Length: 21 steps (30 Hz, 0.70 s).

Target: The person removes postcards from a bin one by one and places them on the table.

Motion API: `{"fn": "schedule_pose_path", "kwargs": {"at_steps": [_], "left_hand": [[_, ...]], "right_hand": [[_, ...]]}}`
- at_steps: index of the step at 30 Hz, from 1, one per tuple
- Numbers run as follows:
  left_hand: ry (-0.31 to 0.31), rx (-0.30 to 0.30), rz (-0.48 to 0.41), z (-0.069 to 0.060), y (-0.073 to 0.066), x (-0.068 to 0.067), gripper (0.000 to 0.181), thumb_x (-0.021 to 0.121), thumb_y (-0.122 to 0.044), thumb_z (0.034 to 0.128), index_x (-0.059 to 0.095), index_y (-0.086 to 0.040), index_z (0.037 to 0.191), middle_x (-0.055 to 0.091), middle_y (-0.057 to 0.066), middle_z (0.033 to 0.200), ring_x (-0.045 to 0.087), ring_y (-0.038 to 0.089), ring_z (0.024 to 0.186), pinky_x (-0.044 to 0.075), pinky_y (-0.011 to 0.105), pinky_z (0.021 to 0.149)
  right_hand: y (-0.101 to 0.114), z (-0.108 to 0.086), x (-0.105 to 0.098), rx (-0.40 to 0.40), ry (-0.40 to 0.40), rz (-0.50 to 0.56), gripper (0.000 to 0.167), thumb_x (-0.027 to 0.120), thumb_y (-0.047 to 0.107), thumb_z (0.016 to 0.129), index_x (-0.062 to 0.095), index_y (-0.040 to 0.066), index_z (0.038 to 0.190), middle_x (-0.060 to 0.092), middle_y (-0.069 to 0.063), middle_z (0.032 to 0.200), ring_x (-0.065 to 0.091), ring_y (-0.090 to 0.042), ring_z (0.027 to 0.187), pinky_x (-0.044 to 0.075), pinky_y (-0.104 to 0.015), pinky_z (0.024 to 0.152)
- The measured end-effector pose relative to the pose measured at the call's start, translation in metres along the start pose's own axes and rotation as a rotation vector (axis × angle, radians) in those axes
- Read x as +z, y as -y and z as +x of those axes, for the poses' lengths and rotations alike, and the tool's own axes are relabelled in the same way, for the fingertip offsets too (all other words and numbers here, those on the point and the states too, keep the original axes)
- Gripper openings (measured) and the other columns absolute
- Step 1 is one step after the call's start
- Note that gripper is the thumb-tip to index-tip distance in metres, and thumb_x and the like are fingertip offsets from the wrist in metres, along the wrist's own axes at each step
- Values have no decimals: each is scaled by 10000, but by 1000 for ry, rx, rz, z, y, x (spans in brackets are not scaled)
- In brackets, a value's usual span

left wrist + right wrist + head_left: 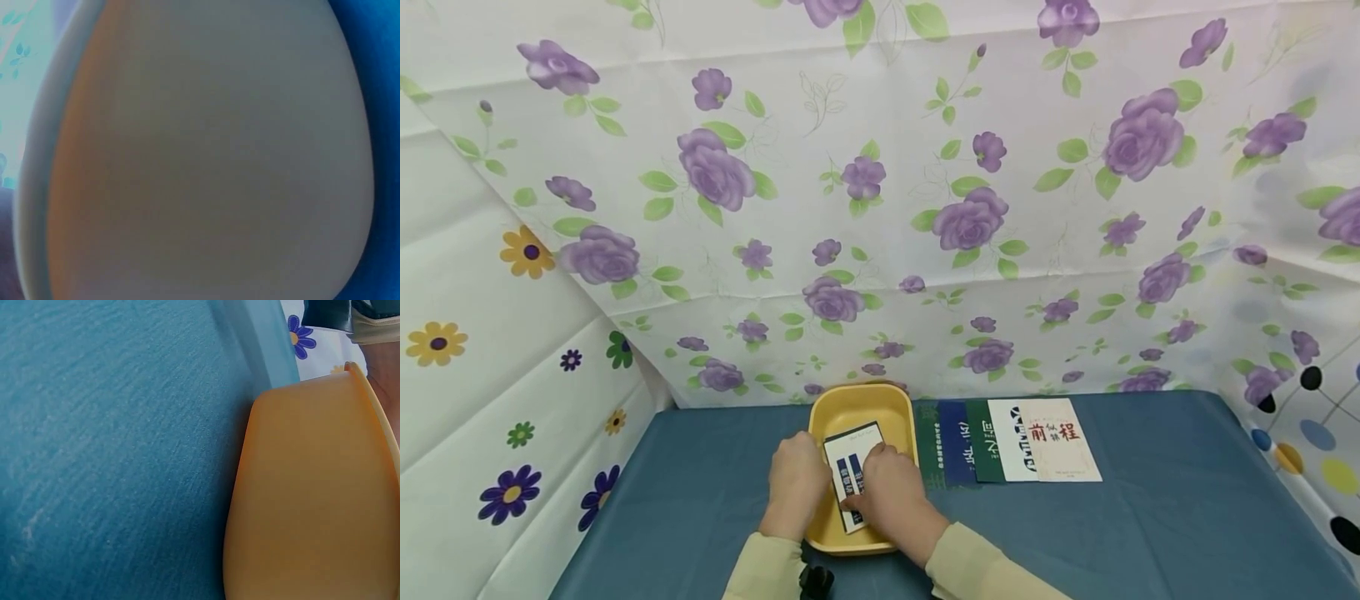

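A yellow plastic tub [859, 398] stands on the blue cloth, with a white card [854, 442] bearing dark blue blocks of characters inside it. My left hand [797, 482] grips the tub's left rim, fingers curled over the edge. In the tub, my right hand [893, 493] holds the card by its right side, the thumb lying across its face; its other fingertips are hidden. Both wrist views look at the tub's outside: a blurred pale wall [212, 150] in the left one, an orange-yellow wall [312, 487] in the right one.
Right of the tub, several overlapping cards lie in a row, from a green card [932, 446] to a cream card [1067, 458] with red characters. Blue cloth [1180, 517] covers the table. A flowered sheet [910, 167] hangs behind it, with patterned sheets at both sides.
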<state>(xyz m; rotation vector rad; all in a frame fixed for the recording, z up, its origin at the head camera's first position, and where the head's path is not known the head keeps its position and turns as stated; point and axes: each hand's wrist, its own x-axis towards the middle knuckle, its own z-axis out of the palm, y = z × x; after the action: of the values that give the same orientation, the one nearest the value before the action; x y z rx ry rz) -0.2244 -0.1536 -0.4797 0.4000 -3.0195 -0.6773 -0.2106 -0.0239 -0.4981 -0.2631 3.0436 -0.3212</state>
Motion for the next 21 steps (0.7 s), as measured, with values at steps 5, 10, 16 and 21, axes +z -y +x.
{"fn": "schedule_pose_path", "kwargs": {"at_steps": [5,10,16,21], "left_hand": [[-1,-2,-7,0,0,-1,32,618,-5,796,598,15,780,544,88,601,545,173,494,390,263,393],[-16,8,2,-1,0,-1,31,601,-1,800,613,16,777,567,98,614,549,176,499,399,279,404],[-20,9,6,-1,-2,-2,48,599,-1,803,637,28,802,588,99,627,547,170,502,406,281,412],[-13,3,2,-1,-2,-2,57,592,-1,812,639,31,809,587,94,622,549,165,496,406,270,407]], "right_hand": [[1,0,0,-3,12,-2,900,729,681,595,561,-55,1085,598,-54,777,549,-155,658,504,-307,616],[1,1,1,-18,9,11,839,756,637,601,584,-35,1073,609,-39,768,518,-145,646,504,-298,649],[0,1,0,-9,11,24,794,786,597,592,593,-6,1071,620,-39,789,529,-145,667,513,-308,665],[0,0,0,-7,-3,22,778,795,589,583,604,7,1063,621,-48,805,530,-157,686,517,-320,675]]}}
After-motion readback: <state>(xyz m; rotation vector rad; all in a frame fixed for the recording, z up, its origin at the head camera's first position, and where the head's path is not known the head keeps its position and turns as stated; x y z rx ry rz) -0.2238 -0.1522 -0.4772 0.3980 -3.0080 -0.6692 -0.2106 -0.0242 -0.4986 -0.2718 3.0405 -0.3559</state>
